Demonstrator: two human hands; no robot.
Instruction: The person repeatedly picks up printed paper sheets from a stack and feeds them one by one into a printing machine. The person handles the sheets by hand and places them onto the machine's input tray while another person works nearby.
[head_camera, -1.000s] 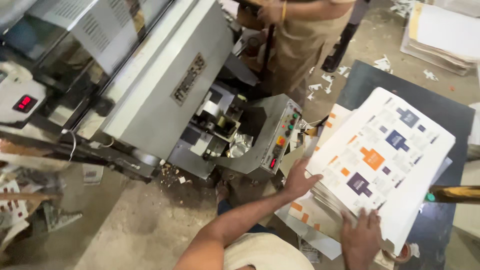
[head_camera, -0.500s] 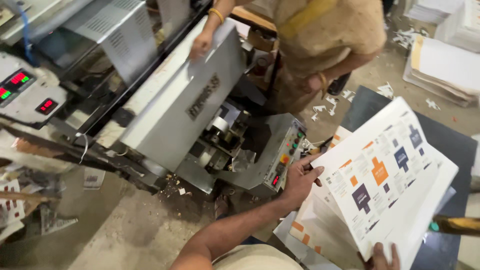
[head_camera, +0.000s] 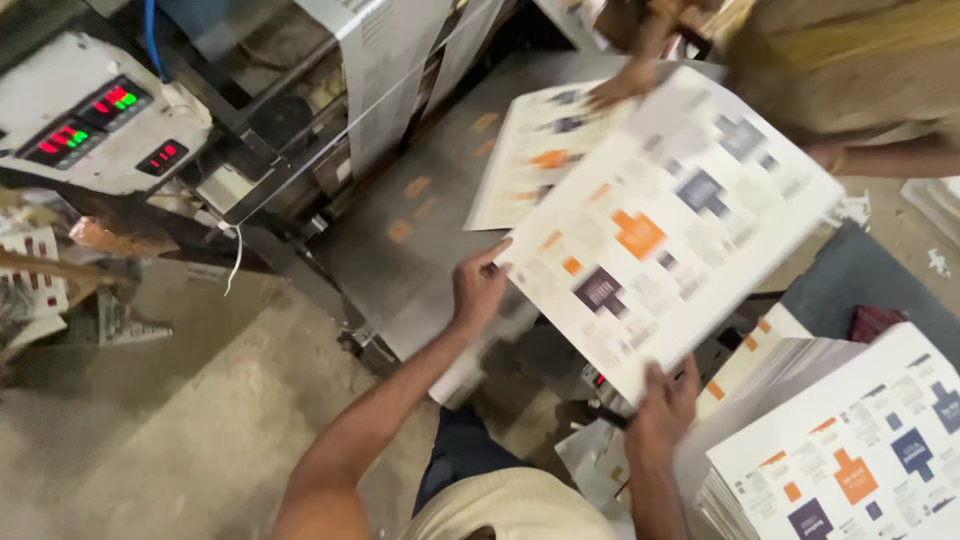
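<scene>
Leftmost, a control panel (head_camera: 95, 125) with red and green lit readouts sits on the grey machine (head_camera: 400, 230), whose flat top runs toward the middle of the view. Moving right, the left hand (head_camera: 478, 288) is closed on the near left corner of a bundle of printed sheets (head_camera: 665, 220), thumb on top and fingers beneath, while the right hand (head_camera: 662, 400) clamps the bundle's lower edge the same way. The bundle is lifted clear and tilted, held over the machine top and partly covering a second printed sheet (head_camera: 535, 145) that lies flat there. A co-worker's hand (head_camera: 620, 88) rests on the far edge of that flat sheet. At the far right, a tall stack of like sheets (head_camera: 860, 450) stands on a dark pallet (head_camera: 860, 285).

By the look of it, the step in hand is carrying a bundle between stack and machine. Setting it down would call for levelling it and squaring its edges with the sheet below, clear of the co-worker's fingers.
</scene>
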